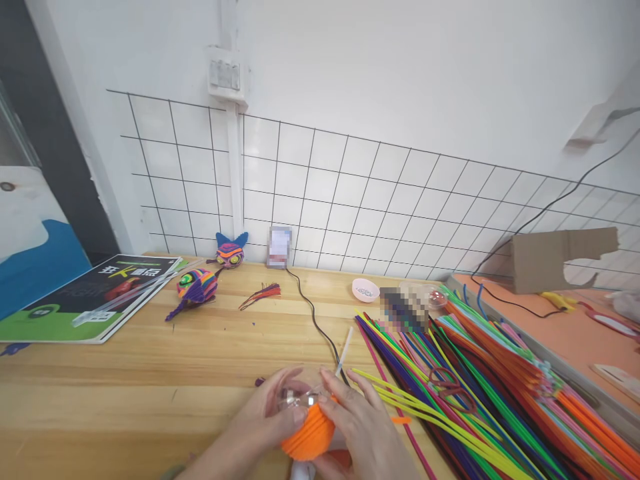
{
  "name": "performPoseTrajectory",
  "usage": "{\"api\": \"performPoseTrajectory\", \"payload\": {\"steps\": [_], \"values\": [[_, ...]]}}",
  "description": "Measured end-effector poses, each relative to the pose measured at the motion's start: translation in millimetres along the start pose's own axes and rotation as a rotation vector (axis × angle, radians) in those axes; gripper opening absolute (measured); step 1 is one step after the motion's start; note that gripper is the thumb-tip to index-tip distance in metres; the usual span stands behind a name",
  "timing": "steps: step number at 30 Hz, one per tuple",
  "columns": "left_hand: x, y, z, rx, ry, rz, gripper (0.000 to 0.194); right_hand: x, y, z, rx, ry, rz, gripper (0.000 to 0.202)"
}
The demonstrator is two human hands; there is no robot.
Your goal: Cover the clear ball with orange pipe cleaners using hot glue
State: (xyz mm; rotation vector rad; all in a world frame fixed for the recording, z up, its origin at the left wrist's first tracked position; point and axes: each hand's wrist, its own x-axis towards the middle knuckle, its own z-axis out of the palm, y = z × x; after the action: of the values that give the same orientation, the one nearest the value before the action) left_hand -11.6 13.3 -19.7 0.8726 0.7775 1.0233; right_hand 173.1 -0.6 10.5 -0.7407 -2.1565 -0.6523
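A clear plastic ball (300, 398), its near part wrapped in rows of orange pipe cleaner (313, 433), is between both hands near the front of the table. My left hand (265, 420) grips its left side, the thumb against the orange rows. My right hand (363, 427) closes over its right side, with fingertips on the clear part. A short orange end (401, 420) shows right of my right hand. A translucent stick (346, 348) rises behind that hand beside a black cord (317, 323). Under the ball, a white object (303, 471) is mostly hidden.
Bundles of coloured pipe cleaners (480, 387) spread at right, with red-handled scissors (453, 390) on them. Behind are a pink bowl (365, 291) of small pieces and a cardboard piece (540, 260). Two striped figures (197, 288), a thin tuft (263, 293) and a book (90, 297) lie left.
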Motion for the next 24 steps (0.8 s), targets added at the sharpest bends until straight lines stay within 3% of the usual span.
{"api": "performPoseTrajectory", "payload": {"steps": [4,9,17,24], "values": [[9.4,-10.6,-8.5,-0.032,-0.061,-0.023,0.076,-1.3,-0.7,0.6,0.017,-0.001,0.011,0.026],[12.6,-14.1,-13.1,-0.031,-0.090,-0.040,0.073,-1.9,-2.1,2.3,0.023,0.003,0.048,0.025],[3.7,-3.2,-1.4,0.100,-0.058,0.095,0.070,-3.8,0.8,1.0,0.073,-0.005,0.047,0.027],[-3.0,8.7,-1.0,0.177,-0.079,0.057,0.067,-4.0,1.8,-0.8,0.031,-0.016,0.046,0.031]]}}
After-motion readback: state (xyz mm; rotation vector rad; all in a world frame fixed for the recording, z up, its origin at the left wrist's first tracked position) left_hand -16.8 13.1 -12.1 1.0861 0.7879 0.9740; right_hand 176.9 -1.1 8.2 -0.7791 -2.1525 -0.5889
